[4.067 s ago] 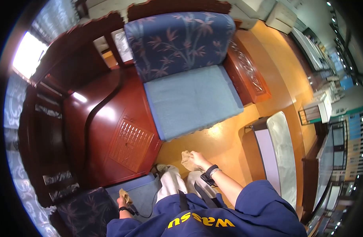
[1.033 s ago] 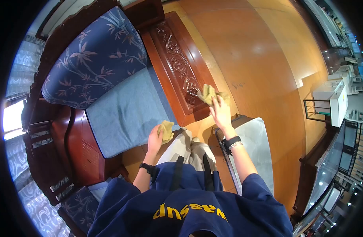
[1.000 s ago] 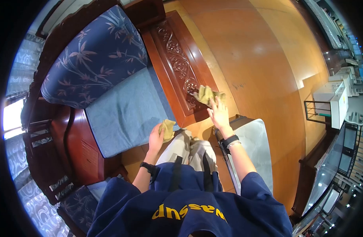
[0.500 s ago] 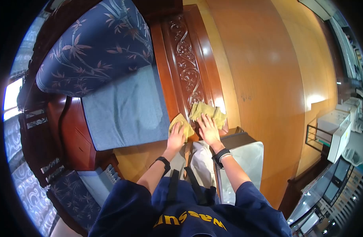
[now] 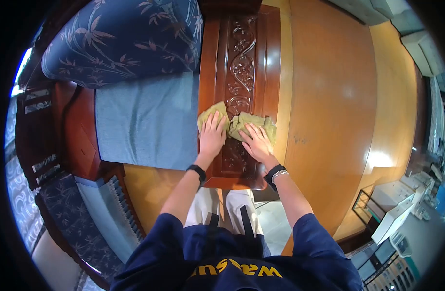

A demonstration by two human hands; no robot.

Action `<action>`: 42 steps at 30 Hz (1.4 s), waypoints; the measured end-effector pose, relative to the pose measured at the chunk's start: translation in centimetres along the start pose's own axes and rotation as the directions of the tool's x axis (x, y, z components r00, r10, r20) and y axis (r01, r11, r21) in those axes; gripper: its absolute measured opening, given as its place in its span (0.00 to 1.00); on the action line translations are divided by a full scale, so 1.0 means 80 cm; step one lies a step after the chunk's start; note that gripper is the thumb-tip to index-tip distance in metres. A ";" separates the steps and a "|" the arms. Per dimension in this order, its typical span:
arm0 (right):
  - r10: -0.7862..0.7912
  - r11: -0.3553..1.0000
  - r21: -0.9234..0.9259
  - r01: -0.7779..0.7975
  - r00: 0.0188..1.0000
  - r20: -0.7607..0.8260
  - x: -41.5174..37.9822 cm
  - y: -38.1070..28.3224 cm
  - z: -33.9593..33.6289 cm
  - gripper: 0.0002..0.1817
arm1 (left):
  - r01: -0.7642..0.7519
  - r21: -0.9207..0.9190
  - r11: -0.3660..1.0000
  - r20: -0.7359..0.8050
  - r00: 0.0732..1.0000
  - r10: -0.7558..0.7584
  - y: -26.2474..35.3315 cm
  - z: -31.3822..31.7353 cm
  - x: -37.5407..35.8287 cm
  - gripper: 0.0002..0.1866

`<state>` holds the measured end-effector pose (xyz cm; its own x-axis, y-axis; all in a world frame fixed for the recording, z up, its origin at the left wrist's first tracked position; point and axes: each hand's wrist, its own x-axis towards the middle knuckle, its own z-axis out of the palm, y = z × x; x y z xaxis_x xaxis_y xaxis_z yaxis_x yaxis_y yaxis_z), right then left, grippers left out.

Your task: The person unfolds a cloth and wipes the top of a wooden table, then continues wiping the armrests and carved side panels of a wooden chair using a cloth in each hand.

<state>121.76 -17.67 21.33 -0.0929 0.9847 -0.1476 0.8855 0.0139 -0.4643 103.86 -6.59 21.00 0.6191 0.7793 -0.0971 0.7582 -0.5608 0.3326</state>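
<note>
while our left hand (image 5: 211, 133) and right hand (image 5: 257, 143) lie palm down over the armrest (image 5: 210, 72), we've got a yellowish cloth under each: left cloth (image 5: 216, 106) beneath one, right cloth (image 5: 240, 120) beneath the other. no fist anywhere, folks; fingers are stretched out on top, not curled round the fabric. any fingertip pinching a fold underneath? can't tell, our own hands hide it.

handling-wise, both cloths look v. light & soft, limp enough to bunch, and the right one's all creases. nothing fragile abt them. damp or dry? can't tell. the armrest's another story: stiff, prob. heavy wood, w/ a glossy finish, so we'd expect cloth to slide easily on the smooth border & catch a bit on the carved scrollwork (image 5: 242, 72). best hold, we'd say: full palm over the middle of each cloth, fingers fanned fwd, light pressure so it doesn't creep out.

position check! left cloth sits on the armrest's inner border, just beside the seat cushion (image 5: 149, 121), poking out past our fingertips. right cloth lies over part of the carving & the outer border, on the side nearer the open floor (image 5: 329, 97), w/ most of what shows ahead of our fingers & round them. btwn our hands the two cloths nearly meet, poss. touching; too close to call.
</note>
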 end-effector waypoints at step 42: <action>0.172 0.979 -0.018 -0.203 0.870 -0.463 0.383 0.285 -0.146 0.23 | -0.104 0.142 0.984 -0.125 0.985 0.122 -0.043 0.005 0.153 0.29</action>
<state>144.40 14.87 16.43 0.2824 0.9391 0.1960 0.8940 -0.1836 -0.4086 108.88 4.74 18.26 0.6762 0.7341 0.0621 0.7113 -0.6726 0.2042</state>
